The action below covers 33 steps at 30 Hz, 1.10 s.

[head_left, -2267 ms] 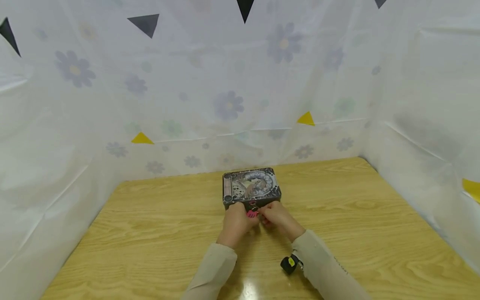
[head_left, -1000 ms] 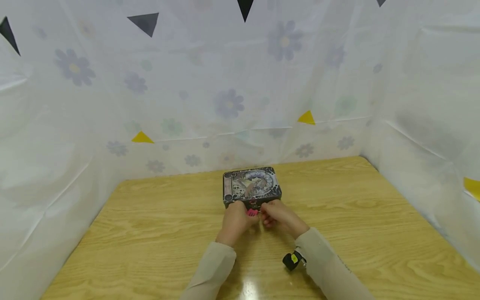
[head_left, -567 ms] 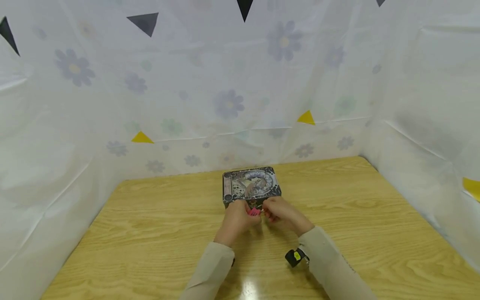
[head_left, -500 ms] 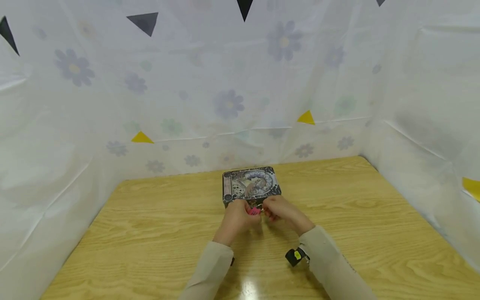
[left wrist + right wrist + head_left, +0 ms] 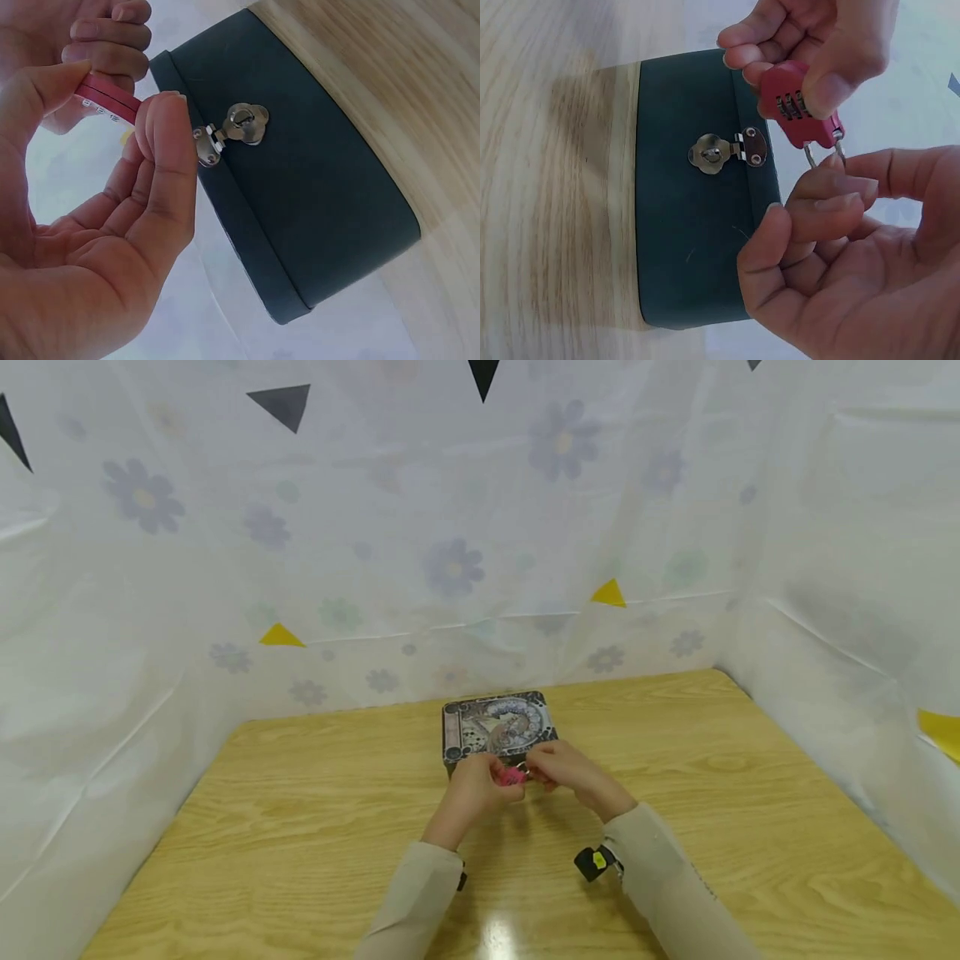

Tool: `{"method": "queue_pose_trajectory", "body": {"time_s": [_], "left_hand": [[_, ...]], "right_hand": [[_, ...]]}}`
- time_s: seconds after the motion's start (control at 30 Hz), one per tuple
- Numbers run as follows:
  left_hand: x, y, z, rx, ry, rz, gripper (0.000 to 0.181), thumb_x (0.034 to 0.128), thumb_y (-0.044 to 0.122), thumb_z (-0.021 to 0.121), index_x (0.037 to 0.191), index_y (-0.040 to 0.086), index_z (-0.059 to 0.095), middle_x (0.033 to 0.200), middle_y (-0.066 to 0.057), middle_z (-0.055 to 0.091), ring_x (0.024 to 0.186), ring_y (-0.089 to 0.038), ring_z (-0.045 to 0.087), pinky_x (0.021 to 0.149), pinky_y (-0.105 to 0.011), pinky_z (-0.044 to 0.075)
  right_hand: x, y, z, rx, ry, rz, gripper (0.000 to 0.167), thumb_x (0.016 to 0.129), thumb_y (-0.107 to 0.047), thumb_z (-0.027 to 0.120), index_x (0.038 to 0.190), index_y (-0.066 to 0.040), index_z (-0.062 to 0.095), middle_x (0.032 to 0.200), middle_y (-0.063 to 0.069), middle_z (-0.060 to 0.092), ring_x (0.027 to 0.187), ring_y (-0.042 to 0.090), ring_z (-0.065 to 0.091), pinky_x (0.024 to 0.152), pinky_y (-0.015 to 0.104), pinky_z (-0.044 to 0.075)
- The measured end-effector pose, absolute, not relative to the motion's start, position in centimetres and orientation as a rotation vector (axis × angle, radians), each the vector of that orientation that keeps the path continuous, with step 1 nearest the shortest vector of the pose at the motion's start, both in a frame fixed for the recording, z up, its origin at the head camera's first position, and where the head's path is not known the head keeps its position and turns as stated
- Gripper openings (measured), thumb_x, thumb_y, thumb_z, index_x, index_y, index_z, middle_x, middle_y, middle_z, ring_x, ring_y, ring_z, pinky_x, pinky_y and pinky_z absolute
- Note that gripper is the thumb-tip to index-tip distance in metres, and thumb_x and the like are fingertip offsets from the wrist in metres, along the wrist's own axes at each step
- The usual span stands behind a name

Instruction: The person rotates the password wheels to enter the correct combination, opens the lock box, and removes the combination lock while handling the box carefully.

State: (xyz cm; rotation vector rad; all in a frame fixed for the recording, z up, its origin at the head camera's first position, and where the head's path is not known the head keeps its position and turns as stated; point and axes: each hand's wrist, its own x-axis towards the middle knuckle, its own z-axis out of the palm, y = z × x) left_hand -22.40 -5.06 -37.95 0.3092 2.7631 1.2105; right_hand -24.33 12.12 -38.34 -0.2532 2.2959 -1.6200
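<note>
A red combination padlock (image 5: 791, 105) with number dials is off the box, held between both hands in front of it. My left hand (image 5: 468, 792) grips its body between thumb and fingers. The fingers of my right hand (image 5: 573, 772) pinch the padlock's thin metal shackle (image 5: 840, 152). Behind them stands a dark tin box (image 5: 498, 727) with a printed lid, its lid down. On the box's front, the metal clasp (image 5: 244, 124) hangs with its turn-loop through the plate and nothing threaded through it.
The box stands on a wood-grain table (image 5: 322, 827) near its back edge. A white flower-printed curtain (image 5: 375, 543) hangs behind and at both sides. A black strap device (image 5: 592, 863) is on the right wrist.
The padlock has moved away from the clasp at the box's front and up a little, between both hands. My right hand has shifted slightly up and right; the box stays put.
</note>
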Motion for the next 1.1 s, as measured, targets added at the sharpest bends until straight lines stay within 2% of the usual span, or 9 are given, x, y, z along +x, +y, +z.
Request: {"method": "queue_pose_trajectory", "body": {"time_s": [0.37, 0.73, 0.83, 1.0, 1.1], "left_hand": [[-21.5, -5.1, -37.5, 0.308, 2.757, 1.253, 0.022, 0.0763, 0.017, 0.080, 0.079, 0.007, 0.060, 0.068, -0.001, 0.056, 0.059, -0.014, 0.048, 0.051, -0.024, 0.040], [-21.4, -5.4, -37.3, 0.299, 2.758, 1.280, 0.021, 0.0766, 0.013, 0.079, 0.083, 0.004, 0.062, 0.071, -0.003, 0.057, 0.061, -0.015, 0.051, 0.051, -0.026, 0.044], [-21.4, -5.4, -37.3, 0.298, 2.764, 1.282, 0.021, 0.0769, 0.013, 0.079, 0.085, 0.004, 0.061, 0.071, -0.003, 0.057, 0.061, -0.015, 0.051, 0.052, -0.026, 0.044], [-21.2, -5.4, -37.5, 0.347, 2.812, 1.281, 0.033, 0.0771, 0.011, 0.077, 0.104, 0.002, 0.061, 0.071, -0.003, 0.056, 0.058, -0.014, 0.048, 0.050, -0.025, 0.041], [-21.1, -5.3, -37.6, 0.429, 2.881, 1.264, 0.034, 0.0758, 0.009, 0.075, 0.106, 0.002, 0.062, 0.073, -0.006, 0.059, 0.059, -0.013, 0.050, 0.050, -0.025, 0.043]], "right_hand": [[-24.2, 12.0, -38.0, -0.461, 2.321, -1.585, 0.028, 0.092, -0.011, 0.043, 0.065, -0.013, 0.038, 0.060, -0.001, 0.035, 0.061, 0.016, 0.035, 0.060, 0.033, 0.037], [-24.2, 11.4, -37.5, -0.591, 2.427, -1.486, 0.030, 0.096, -0.009, 0.040, 0.066, -0.011, 0.038, 0.058, -0.001, 0.031, 0.054, 0.014, 0.027, 0.055, 0.028, 0.030], [-24.1, 11.3, -37.4, -0.639, 2.501, -1.432, 0.029, 0.096, -0.009, 0.040, 0.067, -0.010, 0.040, 0.060, -0.001, 0.035, 0.055, 0.014, 0.030, 0.056, 0.028, 0.032], [-23.6, 11.2, -37.3, -0.707, 2.577, -1.359, 0.026, 0.100, -0.009, 0.041, 0.075, -0.006, 0.050, 0.066, 0.001, 0.044, 0.058, 0.014, 0.039, 0.058, 0.029, 0.039], [-23.4, 11.1, -37.1, -0.727, 2.614, -1.331, 0.023, 0.101, -0.010, 0.044, 0.080, -0.005, 0.052, 0.068, 0.002, 0.046, 0.058, 0.015, 0.040, 0.057, 0.029, 0.039]]}}
